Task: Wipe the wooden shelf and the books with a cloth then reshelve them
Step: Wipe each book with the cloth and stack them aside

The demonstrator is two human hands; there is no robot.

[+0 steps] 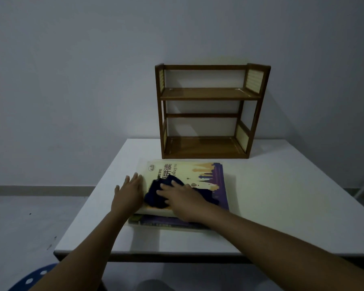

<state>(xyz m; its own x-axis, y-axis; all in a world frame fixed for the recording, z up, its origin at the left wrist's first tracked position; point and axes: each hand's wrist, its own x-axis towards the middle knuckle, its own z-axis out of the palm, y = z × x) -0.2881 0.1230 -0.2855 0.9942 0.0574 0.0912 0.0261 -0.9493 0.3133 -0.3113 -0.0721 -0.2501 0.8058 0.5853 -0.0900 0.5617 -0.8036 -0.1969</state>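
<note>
- Right hand [181,198]: fingers flat, pressing dark cloth [156,194] onto top book [198,175] of stack.
- Left hand [128,190]: fingers straight, resting on book's left edge, just beside cloth.
- Wooden shelf [208,95] beyond fingertips, upright on worktop [282,196], apart from books.

**Books stacked on a table in front of a shelf unit**

A white rectangular table [261,206] stands against a pale wall. At its far edge, right of centre, sits a two-tier brown wooden shelf [210,95], its back to the wall. Just in front of it lies a stack of flat paperback books [208,175], one on another. A crumpled dark blue cloth [156,196] lies on the top book. The right hand [181,198] rests on the cloth; the left hand [128,192] lies flat at the stack's left edge, beside the cloth. A blue perforated stool [36,276] sits below the table's near-left corner.
</note>
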